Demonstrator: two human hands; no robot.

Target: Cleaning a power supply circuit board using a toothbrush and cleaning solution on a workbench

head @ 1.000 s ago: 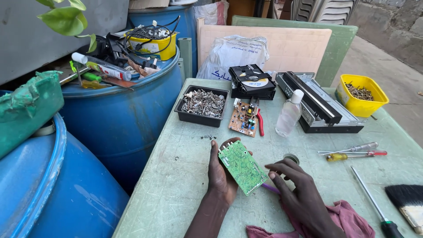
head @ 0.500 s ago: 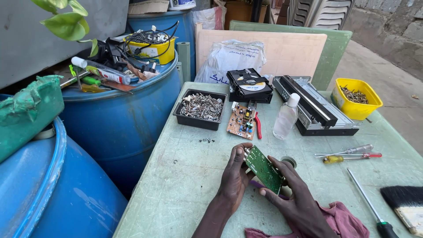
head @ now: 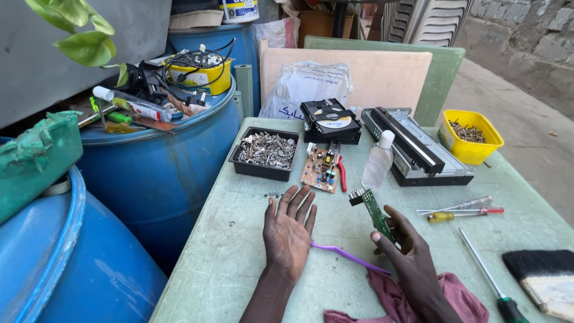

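My right hand [head: 406, 251] grips a small green circuit board [head: 373, 210] edge-on above the pale green table [head: 239, 239]. My left hand [head: 289, 230] rests flat on the table with its palm up and fingers spread, holding nothing. A purple toothbrush [head: 350, 257] lies on the table between the two hands, its end under the left palm. A pink cloth [head: 454, 299] sits under my right wrist.
Black tray of screws [head: 266, 152], brown circuit board [head: 321, 168], red-handled cutters [head: 342, 173], clear bottle [head: 379, 160], disc drive [head: 330, 121], opened player chassis [head: 415, 146], yellow tub [head: 470, 136], screwdrivers [head: 460, 209], brush [head: 541, 281]. Blue drums [head: 161, 167] stand at left.
Both hands held the green board before. My left hand has let go and dropped flat on the table; my right hand has turned the board on edge and moved it right.
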